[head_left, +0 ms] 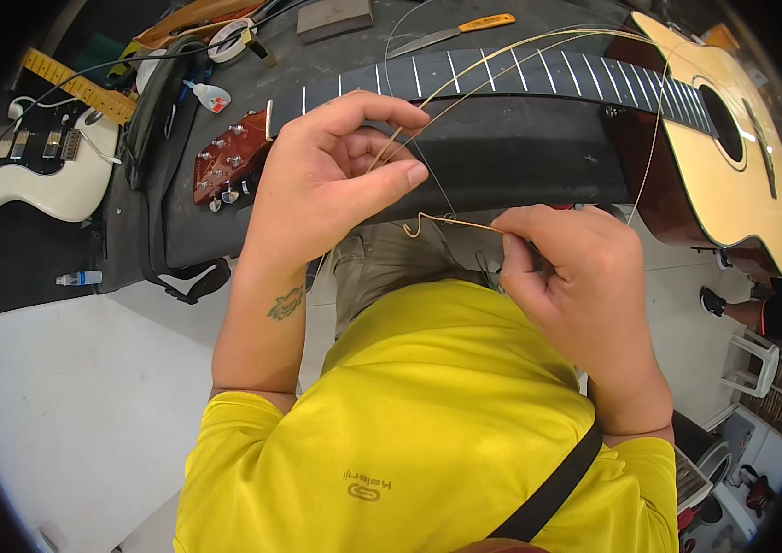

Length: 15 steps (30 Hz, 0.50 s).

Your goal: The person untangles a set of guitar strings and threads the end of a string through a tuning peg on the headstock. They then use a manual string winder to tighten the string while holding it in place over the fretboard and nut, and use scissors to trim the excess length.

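My left hand [336, 161] is raised with its fingers curled around several loose bronze guitar strings [538, 39], which arc away to the right over the guitar. Between thumb and fingertips, my right hand [575, 263] pinches a guitar string end [469, 223] whose bent, hooked tip points left, below my left hand. Beyond both hands lies an acoustic guitar [741, 175] with a pale top. No strings lie along its dark fretboard [538, 76]. The reddish headstock [230, 158] with metal tuners sits just left of my left hand.
A white electric guitar [46, 170] lies at the left. On the dark bench are a yellow-handled tool [451, 35], a grey block [334, 17], a small white bottle [211, 97] and a tape roll [230, 41]. A strap [190, 286] hangs off the edge. A white stool [752, 364] stands at right.
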Each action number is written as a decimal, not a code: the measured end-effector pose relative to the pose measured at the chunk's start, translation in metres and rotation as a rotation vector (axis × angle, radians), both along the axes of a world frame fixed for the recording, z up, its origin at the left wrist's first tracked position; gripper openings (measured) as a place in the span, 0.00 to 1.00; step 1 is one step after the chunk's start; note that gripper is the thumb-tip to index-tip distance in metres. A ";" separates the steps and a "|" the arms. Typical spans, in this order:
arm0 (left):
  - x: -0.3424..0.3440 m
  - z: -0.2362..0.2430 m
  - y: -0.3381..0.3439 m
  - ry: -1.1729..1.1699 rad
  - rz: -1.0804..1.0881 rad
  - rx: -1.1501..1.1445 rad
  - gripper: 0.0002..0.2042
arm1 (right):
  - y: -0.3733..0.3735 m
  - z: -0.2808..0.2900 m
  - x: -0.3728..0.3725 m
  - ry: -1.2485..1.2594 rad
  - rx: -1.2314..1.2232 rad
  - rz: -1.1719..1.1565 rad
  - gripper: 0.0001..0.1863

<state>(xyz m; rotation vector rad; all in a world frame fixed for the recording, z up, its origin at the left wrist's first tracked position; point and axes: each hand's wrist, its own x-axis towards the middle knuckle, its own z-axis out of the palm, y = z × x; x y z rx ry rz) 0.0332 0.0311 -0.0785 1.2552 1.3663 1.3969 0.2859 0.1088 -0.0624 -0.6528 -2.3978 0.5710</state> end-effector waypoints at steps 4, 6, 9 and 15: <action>0.001 -0.010 0.004 -0.108 -0.016 0.070 0.16 | 0.000 0.001 0.002 0.030 -0.030 0.048 0.07; -0.003 -0.010 0.005 -0.037 -0.010 0.046 0.14 | 0.002 0.002 0.003 0.049 -0.051 0.081 0.08; -0.003 -0.006 0.005 -0.033 -0.015 -0.017 0.12 | 0.004 0.002 0.006 0.092 -0.078 0.139 0.09; -0.003 -0.005 0.004 -0.227 -0.073 -0.055 0.10 | 0.004 -0.001 0.007 0.107 -0.093 0.065 0.10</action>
